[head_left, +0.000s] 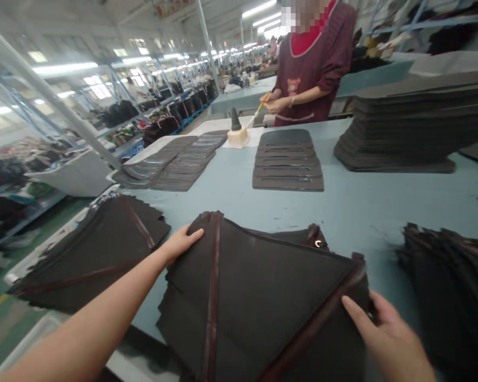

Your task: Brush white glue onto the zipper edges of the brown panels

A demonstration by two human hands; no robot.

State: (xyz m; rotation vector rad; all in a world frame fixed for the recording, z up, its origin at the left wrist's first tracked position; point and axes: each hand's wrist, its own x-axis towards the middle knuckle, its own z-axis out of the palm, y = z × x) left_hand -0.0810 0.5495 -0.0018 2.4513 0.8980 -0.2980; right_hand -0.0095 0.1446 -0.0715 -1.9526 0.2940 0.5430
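Between my hands lies a black fabric panel (271, 281) crossed by dark red-brown leather-look strips, on top of similar panels near the table's front. My left hand (181, 244) grips its upper left edge, thumb on top and fingers hidden beneath. At the right edge, my right hand (386, 323) pinches the panel beside a strip, with the thumb over it and the other fingers behind. A small light-coloured ring (318, 244) shows on a piece behind the panel's upper edge.
Similar panels form a pile (99, 249) at left and another (454, 281) at right. Grey slotted pieces (289, 159) overlap farther back, beside a tall grey stack (406, 127). Across the blue table (231, 196), a co-worker (310, 69) holds a yellow-handled brush (261, 106) near a pale block (238, 139).
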